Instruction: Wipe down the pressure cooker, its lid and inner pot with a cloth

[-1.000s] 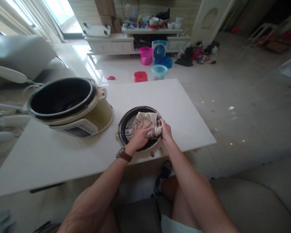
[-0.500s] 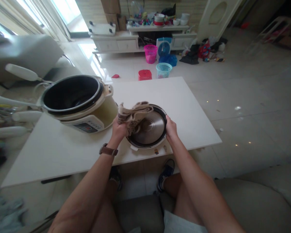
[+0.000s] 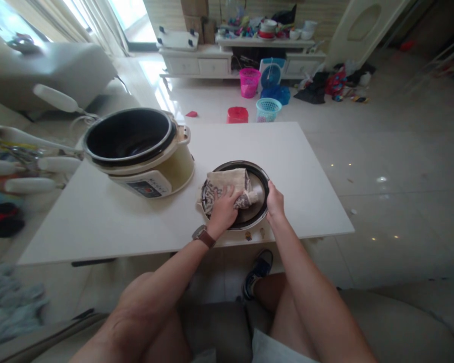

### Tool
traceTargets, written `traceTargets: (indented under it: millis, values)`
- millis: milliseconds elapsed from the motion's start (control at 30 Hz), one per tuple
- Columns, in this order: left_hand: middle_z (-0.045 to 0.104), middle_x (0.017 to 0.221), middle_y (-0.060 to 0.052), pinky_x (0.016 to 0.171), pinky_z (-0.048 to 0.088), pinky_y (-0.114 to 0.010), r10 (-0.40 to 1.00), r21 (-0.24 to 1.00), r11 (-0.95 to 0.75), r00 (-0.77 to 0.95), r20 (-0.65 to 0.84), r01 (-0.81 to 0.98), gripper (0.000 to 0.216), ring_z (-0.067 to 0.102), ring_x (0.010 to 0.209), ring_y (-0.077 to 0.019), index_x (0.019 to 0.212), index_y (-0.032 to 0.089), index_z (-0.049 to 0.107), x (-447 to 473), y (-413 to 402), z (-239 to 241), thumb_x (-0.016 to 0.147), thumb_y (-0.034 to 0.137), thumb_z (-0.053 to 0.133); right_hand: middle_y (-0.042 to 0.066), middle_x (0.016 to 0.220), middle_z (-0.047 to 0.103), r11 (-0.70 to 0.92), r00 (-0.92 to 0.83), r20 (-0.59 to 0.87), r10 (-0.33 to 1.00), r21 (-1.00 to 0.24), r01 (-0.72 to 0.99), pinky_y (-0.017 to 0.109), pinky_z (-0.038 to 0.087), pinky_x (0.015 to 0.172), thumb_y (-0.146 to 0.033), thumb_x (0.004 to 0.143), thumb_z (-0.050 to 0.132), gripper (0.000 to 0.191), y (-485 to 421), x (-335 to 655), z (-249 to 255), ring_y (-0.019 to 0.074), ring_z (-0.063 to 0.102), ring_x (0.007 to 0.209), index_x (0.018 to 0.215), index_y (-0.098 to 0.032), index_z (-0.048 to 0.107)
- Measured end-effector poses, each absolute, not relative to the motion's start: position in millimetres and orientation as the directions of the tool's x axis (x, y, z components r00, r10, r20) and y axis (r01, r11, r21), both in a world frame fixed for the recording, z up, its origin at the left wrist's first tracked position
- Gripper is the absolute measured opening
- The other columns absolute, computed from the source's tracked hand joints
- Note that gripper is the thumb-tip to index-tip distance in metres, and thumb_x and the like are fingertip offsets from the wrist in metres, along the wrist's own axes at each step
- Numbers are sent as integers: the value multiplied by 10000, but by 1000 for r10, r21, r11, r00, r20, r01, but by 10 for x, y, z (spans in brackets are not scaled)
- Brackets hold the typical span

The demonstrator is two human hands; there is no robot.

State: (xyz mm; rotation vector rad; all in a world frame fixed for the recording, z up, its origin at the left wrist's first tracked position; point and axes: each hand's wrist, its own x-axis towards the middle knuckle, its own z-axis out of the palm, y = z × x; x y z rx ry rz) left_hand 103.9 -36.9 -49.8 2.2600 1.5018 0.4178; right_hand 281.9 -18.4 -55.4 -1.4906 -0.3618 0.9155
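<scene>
A round pot lid [image 3: 257,179] lies with its metal inner face up and its dark sealing ring showing near the front edge of the white table. My right hand [image 3: 275,200] is closed around the lid's right rim. On the lid's left half rests a folded beige cloth [image 3: 227,180] with a dark pattern. My left hand [image 3: 224,210] presses this cloth against the metal, its fingers bent over the fabric. Left of the lid stands a cream electric pressure cooker [image 3: 174,169] without a lid on it, and its black inner pot [image 3: 130,135] is visible.
The white table [image 3: 147,229] has its front edge close to my knees. White-handled items [image 3: 55,98] sit beyond the cooker's left side. On the floor past the table stand a red stool [image 3: 237,115], a light blue basket [image 3: 268,108] and a pink basket [image 3: 249,83].
My left hand has lowered the bunched cloth from the lid's left edge onto its inner face, where it now lies flatter. The right hand keeps its hold on the rim. The view has shifted slightly.
</scene>
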Motion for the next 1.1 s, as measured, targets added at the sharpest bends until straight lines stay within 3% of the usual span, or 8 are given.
traceTargets:
  millis: [133, 233, 467, 767, 900, 1000, 1100]
  values:
    - [461, 1713, -93, 1330, 206, -699, 911, 658, -315, 411, 9, 684, 686, 306, 1649, -372, 1513, 263, 636, 1262, -522, -446, 874, 30, 547, 40, 891, 823, -153, 600, -336, 726, -929, -336, 286, 583, 734, -498, 856, 689, 364, -204, 2812, -546, 201, 736, 856, 909, -157, 807]
    - [499, 1686, -89, 1337, 216, -677, 897, 724, -303, 442, -3, 620, 637, 331, 1640, -352, 1499, 254, 647, 1304, -554, -405, 902, 57, 547, 51, 884, 821, -150, 589, -334, 736, -929, -339, 285, 582, 719, -512, 848, 701, 380, -218, 2818, -544, 203, 738, 830, 897, -151, 807]
    - [502, 1685, -77, 1322, 116, -763, 919, 627, -306, 394, -1, 716, 810, 315, 1648, -359, 1486, 263, 660, 1000, -254, -418, 763, -58, 486, 50, 942, 839, -176, 624, -363, 692, -923, -342, 300, 620, 792, -454, 860, 732, 311, -187, 2829, -565, 222, 763, 962, 919, -163, 824]
    - [454, 1717, -90, 1271, 102, -844, 925, 644, -282, 381, -16, 712, 783, 242, 1662, -427, 1520, 259, 638, 1119, -241, -472, 799, -15, 507, 43, 946, 834, -124, 629, -284, 723, -950, -286, 291, 600, 822, -511, 866, 724, 382, -204, 2799, -652, 204, 759, 955, 961, -151, 814]
    - [573, 1633, -69, 1320, 221, -718, 885, 689, -349, 466, 18, 636, 835, 367, 1624, -355, 1500, 269, 663, 1093, -267, -382, 749, -44, 475, 51, 930, 832, -121, 600, -291, 745, -944, -307, 298, 602, 781, -530, 859, 719, 405, -220, 2797, -626, 207, 756, 903, 953, -146, 810]
    - [635, 1569, -53, 1346, 253, -597, 851, 616, -463, 514, 107, 638, 857, 437, 1590, -297, 1456, 283, 702, 929, -228, -266, 708, -58, 460, 54, 926, 832, -131, 598, -294, 745, -944, -302, 308, 610, 796, -538, 857, 724, 406, -221, 2797, -606, 212, 760, 906, 946, -151, 811]
    - [600, 1607, -33, 1358, 219, -563, 862, 522, -495, 468, 194, 694, 863, 411, 1605, -274, 1477, 305, 681, 765, -175, -212, 724, -55, 461, 57, 942, 836, -136, 605, -298, 738, -945, -298, 308, 619, 801, -519, 862, 724, 381, -218, 2794, -586, 218, 763, 933, 942, -158, 815]
